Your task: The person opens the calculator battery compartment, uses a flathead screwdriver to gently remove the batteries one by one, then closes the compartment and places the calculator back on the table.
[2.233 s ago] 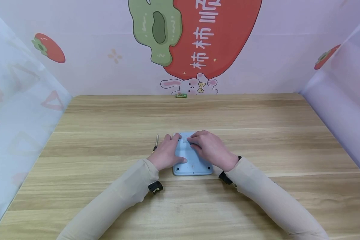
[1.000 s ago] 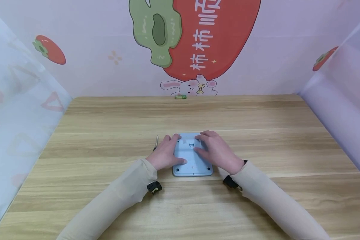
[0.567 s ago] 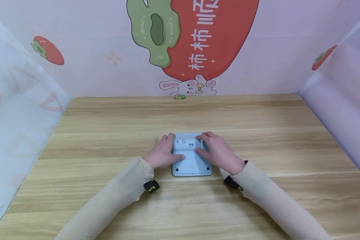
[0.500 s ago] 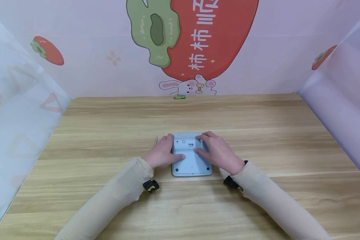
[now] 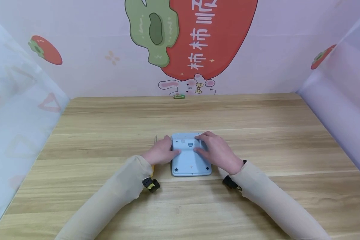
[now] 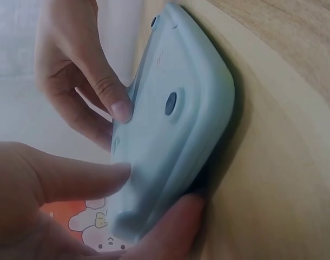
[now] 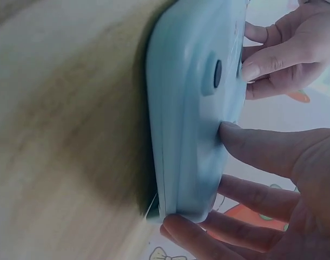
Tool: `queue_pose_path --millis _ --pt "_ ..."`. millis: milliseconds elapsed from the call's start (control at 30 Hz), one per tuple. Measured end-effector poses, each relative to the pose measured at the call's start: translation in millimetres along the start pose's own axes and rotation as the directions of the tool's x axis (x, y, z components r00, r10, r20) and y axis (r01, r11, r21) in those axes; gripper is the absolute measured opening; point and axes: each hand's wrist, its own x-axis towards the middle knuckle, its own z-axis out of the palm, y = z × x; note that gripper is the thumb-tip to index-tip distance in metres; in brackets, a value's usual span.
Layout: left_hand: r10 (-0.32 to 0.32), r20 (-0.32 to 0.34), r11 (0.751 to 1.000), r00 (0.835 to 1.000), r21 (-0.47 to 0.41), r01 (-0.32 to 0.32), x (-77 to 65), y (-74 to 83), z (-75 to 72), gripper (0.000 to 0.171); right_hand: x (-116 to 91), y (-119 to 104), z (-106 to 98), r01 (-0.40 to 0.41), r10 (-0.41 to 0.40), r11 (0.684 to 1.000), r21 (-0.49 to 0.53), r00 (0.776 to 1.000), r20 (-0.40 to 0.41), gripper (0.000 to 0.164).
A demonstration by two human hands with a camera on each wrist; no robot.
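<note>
A light blue calculator (image 5: 192, 160) lies face down on the wooden table, with round dark feet and a small latch (image 5: 190, 145) on its back. My left hand (image 5: 160, 151) grips its left edge. In the left wrist view that thumb (image 6: 100, 179) presses the back while a finger tucks under the rim. On the right side, my right hand (image 5: 216, 150) holds the calculator. Its thumb (image 7: 257, 146) rests on the back, and a fingertip (image 7: 178, 225) touches the corner in the right wrist view. The keys are hidden underneath.
Partly under my left hand lies a screwdriver (image 5: 155, 140) with an orange handle. A green battery (image 5: 179, 96) sits at the table's far edge, against the printed backdrop (image 5: 243, 76).
My right hand has drawn back from the latch area to the calculator's right side. The left hand has slid outward from the back onto the left edge, now covering more of the screwdriver.
</note>
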Motion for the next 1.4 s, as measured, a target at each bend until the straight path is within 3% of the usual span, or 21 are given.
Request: queue_pose_path --millis 467,633,967,1400 --pt "-0.046 -0.004 0.999 0.999 -0.005 0.046 -0.7 2.9 0.4 0.058 -0.5 0.0 1.2 0.007 -0.007 1.0 0.014 1.0 -0.006 0.041" --pt "-0.066 -0.005 0.996 0.998 -0.053 0.066 -1.8 3.0 -0.3 0.067 -0.3 0.2 0.8 0.008 -0.007 0.999 0.037 1.0 -0.006 0.041" --pt "-0.05 -0.047 0.99 0.998 -0.132 0.043 -1.5 4.1 -0.1 0.074 -0.2 0.1 1.0 0.007 -0.006 0.998 0.059 1.0 -0.027 0.041" --pt "0.0 -0.138 0.965 0.99 -0.261 -0.036 -5.0 7.9 -0.6 0.048 -3.3 3.7 0.3 -0.008 0.017 0.99 0.139 0.998 -0.066 0.041"
